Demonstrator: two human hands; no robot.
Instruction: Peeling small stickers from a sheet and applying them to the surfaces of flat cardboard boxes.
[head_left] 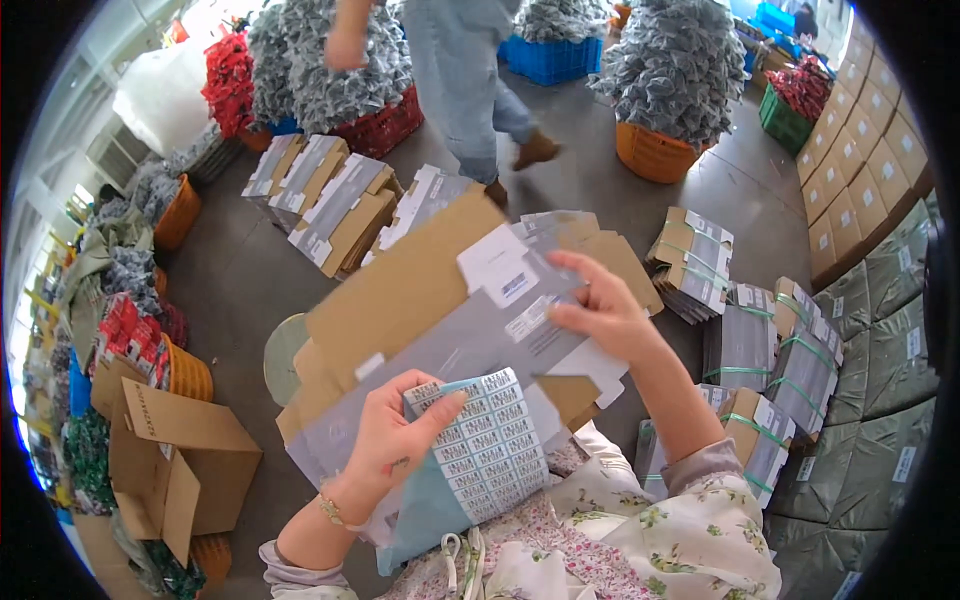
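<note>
At nine o'clock the rim bends and darkens, so the piled red and grey packets [135, 325] there are hard to make out. Below them, at eight o'clock, an open brown carton [180, 460] stands on the floor, its flaps splayed, with an orange basket [187, 372] just behind it.

The left hand [385, 440], at about seven o'clock from the middle of the picture, is closed around a sheet of printed labels [490, 445] on teal backing, with the thumb pressed across the sheet's top edge. The sheet's lower corner is lost behind the person's floral sleeve. The same hand seems to steady the flattened cardboard box [430, 300] from beneath, though the fingers under it are hidden.

That flat box, brown with a grey printed face, sits dead centre and tilts up toward one o'clock. It covers most of a round pale stool [280, 355] and part of the stack behind it.

The right hand [600, 310], at three o'clock from the centre, rests on the box's grey face. Its fingertips pinch at a small white label [530, 320] there, and whether the label is stuck down or lifted cannot be told.

At eleven to twelve o'clock, more flat boxes [320, 195] lean in rows. Beyond them, another person's legs [470, 90] are cut off at the top edge, among heaps of grey packets in a red crate [385, 125] and an orange tub [655, 150].

At three to four o'clock lie strapped bundles of flat boxes [770, 370], and olive sacks [880, 400] fade into the dark rim.
</note>
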